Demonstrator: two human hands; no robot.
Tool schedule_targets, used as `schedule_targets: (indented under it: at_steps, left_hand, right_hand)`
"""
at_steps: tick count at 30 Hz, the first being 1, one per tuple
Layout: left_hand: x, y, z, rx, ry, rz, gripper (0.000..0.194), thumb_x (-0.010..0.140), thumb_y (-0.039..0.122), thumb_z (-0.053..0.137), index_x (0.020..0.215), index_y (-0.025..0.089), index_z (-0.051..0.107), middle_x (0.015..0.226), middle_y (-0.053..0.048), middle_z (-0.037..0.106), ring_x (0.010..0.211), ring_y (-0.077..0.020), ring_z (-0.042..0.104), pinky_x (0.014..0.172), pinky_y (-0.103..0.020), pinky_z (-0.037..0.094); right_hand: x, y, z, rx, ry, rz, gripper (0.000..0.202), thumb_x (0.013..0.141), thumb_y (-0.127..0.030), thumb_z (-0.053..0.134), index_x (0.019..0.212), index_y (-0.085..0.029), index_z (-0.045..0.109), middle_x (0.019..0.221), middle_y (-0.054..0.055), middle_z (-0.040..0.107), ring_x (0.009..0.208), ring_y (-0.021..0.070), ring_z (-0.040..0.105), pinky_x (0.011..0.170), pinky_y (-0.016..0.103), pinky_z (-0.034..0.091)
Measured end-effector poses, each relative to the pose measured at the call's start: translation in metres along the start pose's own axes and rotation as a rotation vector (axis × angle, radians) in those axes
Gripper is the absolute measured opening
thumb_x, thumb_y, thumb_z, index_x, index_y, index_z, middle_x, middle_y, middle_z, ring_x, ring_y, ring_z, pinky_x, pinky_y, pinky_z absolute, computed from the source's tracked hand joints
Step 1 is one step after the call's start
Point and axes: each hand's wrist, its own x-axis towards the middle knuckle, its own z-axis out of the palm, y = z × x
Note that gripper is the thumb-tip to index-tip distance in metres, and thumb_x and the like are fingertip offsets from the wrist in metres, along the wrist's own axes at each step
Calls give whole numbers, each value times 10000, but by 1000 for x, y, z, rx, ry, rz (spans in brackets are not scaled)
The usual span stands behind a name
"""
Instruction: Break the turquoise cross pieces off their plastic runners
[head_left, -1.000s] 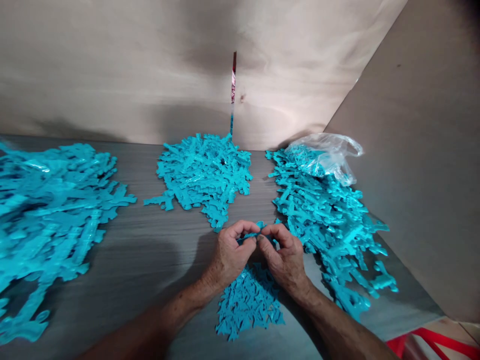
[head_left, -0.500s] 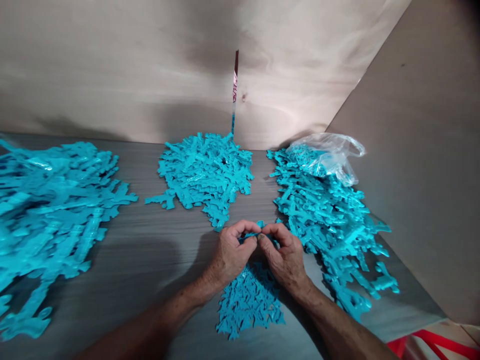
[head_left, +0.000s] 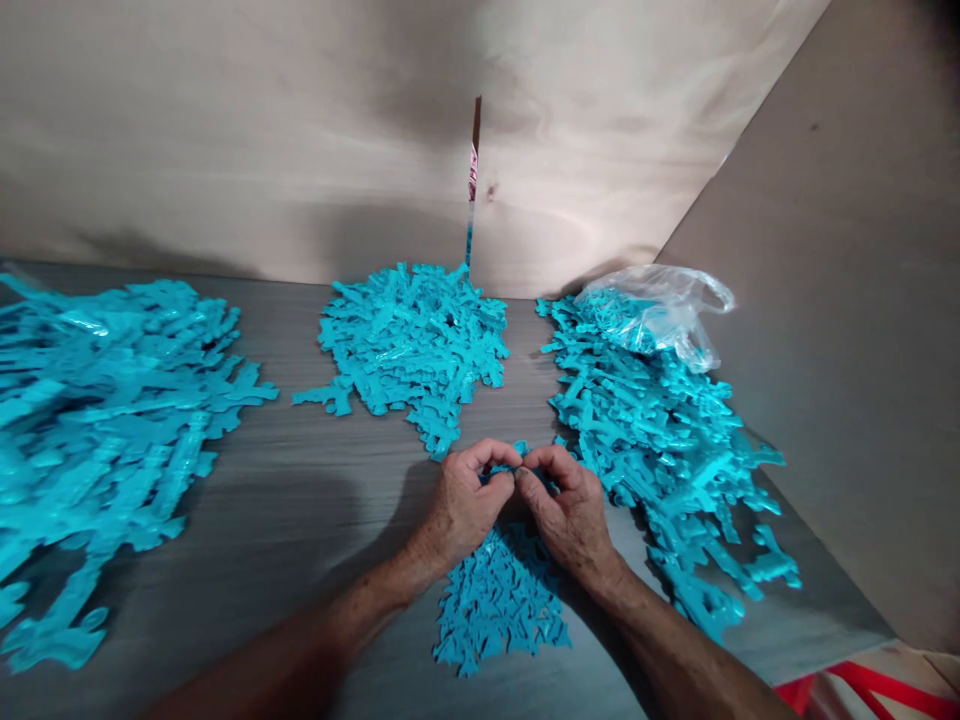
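Note:
My left hand [head_left: 465, 500] and my right hand [head_left: 568, 505] meet fingertip to fingertip above the table. Both are closed in a pinch on a small turquoise piece [head_left: 520, 449], flat and lobed; most of it is hidden behind my fingers. Just below my hands lies a pile of small, jagged turquoise pieces [head_left: 499, 610], its top edge partly covered by them. Close to my right hand spreads a heap of longer turquoise strips with knobbed edges [head_left: 645, 425].
Another heap of turquoise pieces [head_left: 416, 340] sits at the back middle. A larger heap of long turquoise strips [head_left: 127, 400] covers the left. A clear plastic bag [head_left: 675, 310] lies on the right heap. Wooden panels [head_left: 225, 130] enclose the grey table [head_left: 285, 510] behind and right.
My hands keep the same pinch, with barely any finger movement. The whole view has shifted very slightly.

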Motion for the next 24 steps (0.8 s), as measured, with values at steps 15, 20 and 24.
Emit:
schedule_targets:
  at_steps: [15,20,24]
  left_hand:
    - [0,-2,0,-10,-29,-35,207,675,114,514,790,177,673,714,16,671,658,-139,590,643,-234,460]
    - [1,-3,0,-31,-35,-18,197,676,116,515,787,178,664,737,19,667,670,-131,578,635,-221,449]
    - [1,-2,0,-19,-43,-16,196,673,109,510,785,172,658,715,25,650,647,-123,558,621,-216,437]
  right_hand:
    - [0,2,1,-63,-17,-8,91,825,-269,591,786,-195,629,696,-8,657,633,143,591,624,255,459]
    - [0,2,1,-67,-24,-16,90,823,-261,584,771,-200,625,693,-12,647,633,141,588,634,258,463]
    - [0,3,0,-69,-34,-13,96,827,-266,582,771,-199,622,689,-14,631,633,140,581,630,257,454]
